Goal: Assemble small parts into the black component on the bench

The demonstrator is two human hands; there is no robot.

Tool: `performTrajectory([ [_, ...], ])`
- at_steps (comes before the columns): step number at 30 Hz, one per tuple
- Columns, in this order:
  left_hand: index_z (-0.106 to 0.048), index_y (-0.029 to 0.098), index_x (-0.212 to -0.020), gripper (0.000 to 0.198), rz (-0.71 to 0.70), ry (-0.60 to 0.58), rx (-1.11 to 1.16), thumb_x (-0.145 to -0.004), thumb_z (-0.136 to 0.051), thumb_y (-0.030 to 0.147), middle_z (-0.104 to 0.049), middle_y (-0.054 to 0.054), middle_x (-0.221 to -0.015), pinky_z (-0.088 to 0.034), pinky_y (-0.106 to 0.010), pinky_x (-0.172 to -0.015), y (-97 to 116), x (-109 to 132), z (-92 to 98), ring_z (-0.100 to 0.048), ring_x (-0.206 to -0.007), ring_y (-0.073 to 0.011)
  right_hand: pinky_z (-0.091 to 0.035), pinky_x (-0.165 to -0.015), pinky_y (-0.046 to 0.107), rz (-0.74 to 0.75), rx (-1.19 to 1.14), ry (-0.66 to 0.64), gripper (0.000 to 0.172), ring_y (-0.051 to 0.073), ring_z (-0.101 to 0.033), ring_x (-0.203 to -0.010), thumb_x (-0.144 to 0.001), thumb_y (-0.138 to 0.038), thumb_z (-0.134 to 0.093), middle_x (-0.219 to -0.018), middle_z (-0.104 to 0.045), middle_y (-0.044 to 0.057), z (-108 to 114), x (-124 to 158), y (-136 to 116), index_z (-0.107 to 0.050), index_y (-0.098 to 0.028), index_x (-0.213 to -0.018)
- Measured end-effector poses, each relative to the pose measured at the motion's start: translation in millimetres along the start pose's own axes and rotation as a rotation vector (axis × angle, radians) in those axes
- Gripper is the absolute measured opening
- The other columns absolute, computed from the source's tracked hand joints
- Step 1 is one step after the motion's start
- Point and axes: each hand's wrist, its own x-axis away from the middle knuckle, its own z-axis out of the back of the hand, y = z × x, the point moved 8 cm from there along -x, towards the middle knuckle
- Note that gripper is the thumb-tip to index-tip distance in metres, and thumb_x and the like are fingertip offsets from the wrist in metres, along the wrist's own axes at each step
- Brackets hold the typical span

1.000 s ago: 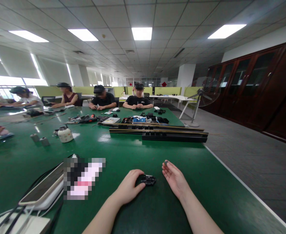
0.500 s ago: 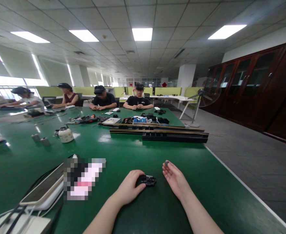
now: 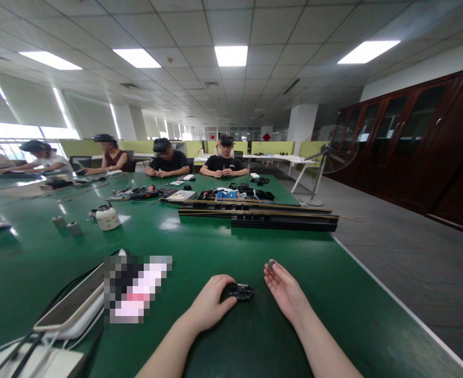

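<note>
My left hand (image 3: 214, 303) rests on the green table with its thumb and fingers closed around one end of a small black part (image 3: 242, 292), which looks like an opened plastic housing. Inner details of that part are too small to make out. To its right, my right hand (image 3: 284, 289) is turned partly palm up. Between its thumb and fingertips sits a small grey piece (image 3: 271, 264), of a kind I cannot make out. The two hands are apart, and the grey piece does not touch the black part.
Long black rails (image 3: 284, 221) with thin rods lie across the table (image 3: 199, 252) ahead. On the left are a phone-like device (image 3: 71, 302) with cables, a white jar (image 3: 107, 217) and grey cylinders (image 3: 74, 229). Several people sit beyond; a fan (image 3: 318, 168) stands right.
Both hands keep their holds and nearly the same places. The view has shifted very slightly. At the far left edge, an object or sleeve by the table has moved.
</note>
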Motion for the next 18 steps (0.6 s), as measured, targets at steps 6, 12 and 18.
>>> performTrajectory([
  [6, -0.052, 0.022, -0.106, 0.031, 0.002, 0.000, 0.000, -0.076, -0.059, 0.020, -0.057, -0.005, -0.108, -0.039, -0.035, -0.093, -2.0, 0.0, -1.0, -0.049, -0.104, -0.0212, -0.051, -0.069, 0.021, -0.013, -0.015, -0.004, 0.022, 0.012, -0.064, -0.076, -0.061, -0.022, -0.075, -0.078, -0.070, 0.000, -1.1, 0.2, 0.4, -0.066, -0.022, -0.081],
  [12, -0.052, 0.022, -0.107, 0.032, 0.006, 0.006, 0.003, -0.075, -0.059, 0.021, -0.056, -0.005, -0.109, -0.038, -0.036, -0.094, -4.3, 0.0, -2.1, -0.050, -0.104, -0.0218, -0.052, -0.067, 0.024, 0.004, -0.001, 0.011, 0.022, 0.014, -0.064, -0.075, -0.061, -0.022, -0.075, -0.078, -0.070, 0.000, 0.2, 0.0, -0.5, -0.065, -0.022, -0.081],
  [18, -0.052, 0.023, -0.107, 0.032, 0.008, 0.000, 0.005, -0.076, -0.060, 0.021, -0.057, -0.005, -0.109, -0.039, -0.035, -0.093, -1.6, -0.1, -0.8, -0.050, -0.103, -0.0215, -0.051, -0.069, 0.021, 0.006, 0.018, -0.004, 0.025, 0.012, -0.064, -0.076, -0.059, -0.024, -0.077, -0.078, -0.070, -0.001, -0.7, 0.1, -0.2, -0.066, -0.023, -0.081],
])
